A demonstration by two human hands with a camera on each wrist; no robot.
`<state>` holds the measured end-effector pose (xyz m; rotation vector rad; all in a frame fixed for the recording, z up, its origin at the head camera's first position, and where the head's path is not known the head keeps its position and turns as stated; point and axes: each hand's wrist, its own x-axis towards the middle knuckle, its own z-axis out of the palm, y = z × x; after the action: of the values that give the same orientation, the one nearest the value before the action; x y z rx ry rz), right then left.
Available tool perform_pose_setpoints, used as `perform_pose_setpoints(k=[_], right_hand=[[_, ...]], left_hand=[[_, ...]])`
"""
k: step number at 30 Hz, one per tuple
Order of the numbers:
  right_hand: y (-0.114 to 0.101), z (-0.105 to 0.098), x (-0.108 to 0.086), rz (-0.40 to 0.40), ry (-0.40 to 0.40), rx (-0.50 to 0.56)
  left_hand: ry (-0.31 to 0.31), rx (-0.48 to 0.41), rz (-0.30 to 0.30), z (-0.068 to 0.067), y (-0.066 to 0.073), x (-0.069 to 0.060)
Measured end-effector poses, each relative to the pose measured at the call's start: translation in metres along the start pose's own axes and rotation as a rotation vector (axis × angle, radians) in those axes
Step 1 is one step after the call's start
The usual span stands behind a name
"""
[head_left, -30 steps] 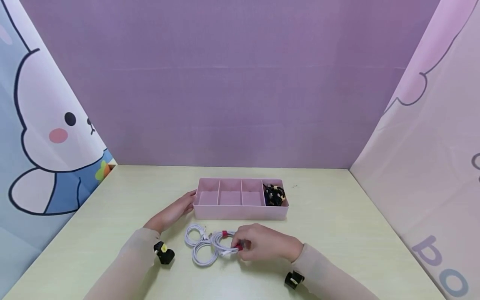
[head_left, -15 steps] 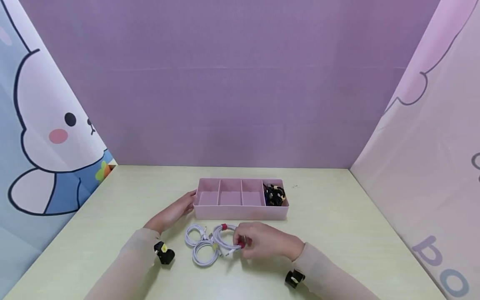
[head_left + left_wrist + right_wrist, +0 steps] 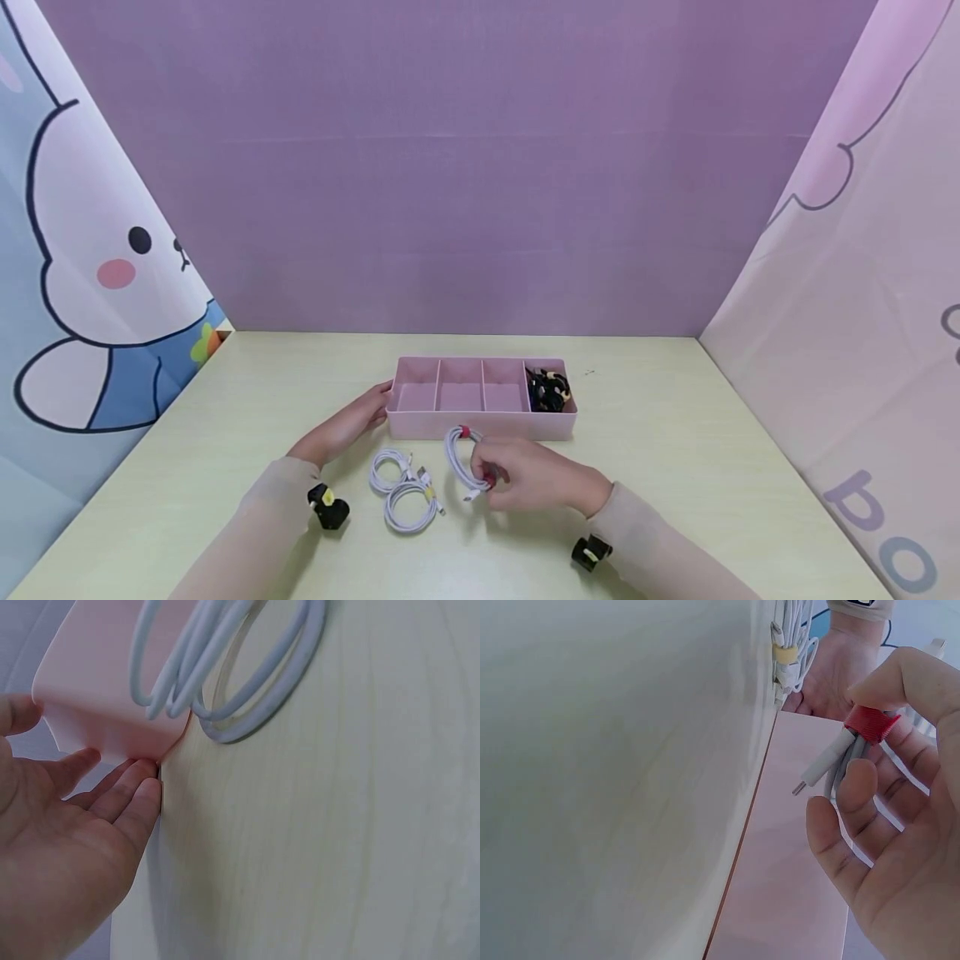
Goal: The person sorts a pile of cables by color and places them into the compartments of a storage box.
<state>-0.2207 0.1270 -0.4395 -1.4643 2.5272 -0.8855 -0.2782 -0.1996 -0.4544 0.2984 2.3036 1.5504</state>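
A coiled white charging cable (image 3: 457, 463) with red hook-and-loop ties hangs just in front of the pink divided box (image 3: 480, 425). My right hand (image 3: 528, 473) pinches it by one red tie (image 3: 870, 724); a metal plug end (image 3: 821, 765) sticks out below in the right wrist view. My left hand (image 3: 351, 423) rests with extended fingers against the box's left end, its fingertips (image 3: 142, 772) on the outer wall. Two more white cable coils lie on the table, a smaller coil (image 3: 378, 486) and a coil with a yellow tie (image 3: 390, 517).
Black cables (image 3: 550, 392) fill the box's rightmost compartment; the other compartments hold nothing. The pale wooden table (image 3: 697, 467) ends at a purple backdrop (image 3: 465, 183). Printed cloth panels (image 3: 112, 250) stand at both sides.
My right hand has lifted the red-tied cable coil off the other coils and brought it towards the box's front wall. My left hand stays at the box's end.
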Motion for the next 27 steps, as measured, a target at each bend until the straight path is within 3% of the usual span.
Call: perform_pose_setpoints(k=[6,17,27], right_hand=[[0.004,-0.002,-0.001,-0.006,0.025,-0.006],[0.006,-0.014,0.001,-0.091,0.109,0.019],[0.01,-0.032,0.001,0.032,0.19,0.045]], left_hand=[[-0.006,0.002,0.006,0.0,0.0,0.002],[-0.008,-0.012,0.02,0.001,-0.003,0.003],[-0.002,0.002,0.006,0.002,-0.003,0.004]])
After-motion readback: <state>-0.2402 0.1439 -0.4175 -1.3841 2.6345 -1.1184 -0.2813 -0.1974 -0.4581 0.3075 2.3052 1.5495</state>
